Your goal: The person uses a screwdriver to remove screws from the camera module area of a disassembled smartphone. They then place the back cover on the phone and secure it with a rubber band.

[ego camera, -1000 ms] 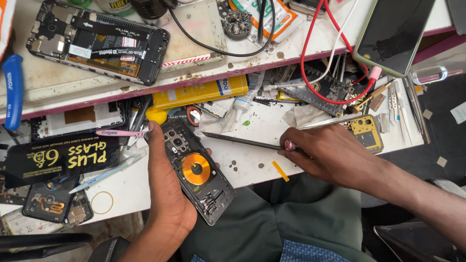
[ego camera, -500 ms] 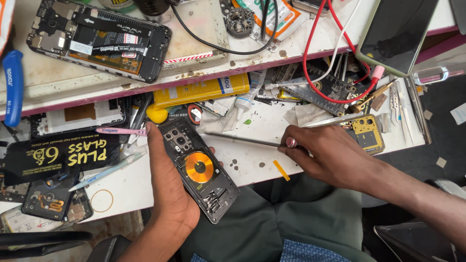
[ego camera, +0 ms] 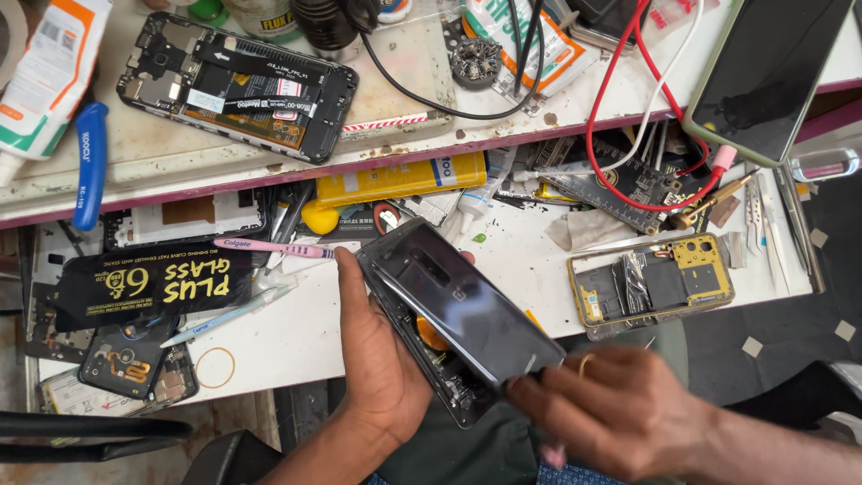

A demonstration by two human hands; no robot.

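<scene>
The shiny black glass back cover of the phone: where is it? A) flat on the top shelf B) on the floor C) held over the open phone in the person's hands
C: the shiny black glass back cover sits tilted over the open phone body, left hand beneath, right hand pinching its lower end.

Left hand [ego camera: 382, 359] cupped, right hand [ego camera: 611, 409] pinching.

Left hand [ego camera: 382, 368] cradles phone [ego camera: 449, 359]; right hand [ego camera: 611, 409] holds back cover [ego camera: 467, 310].
</scene>
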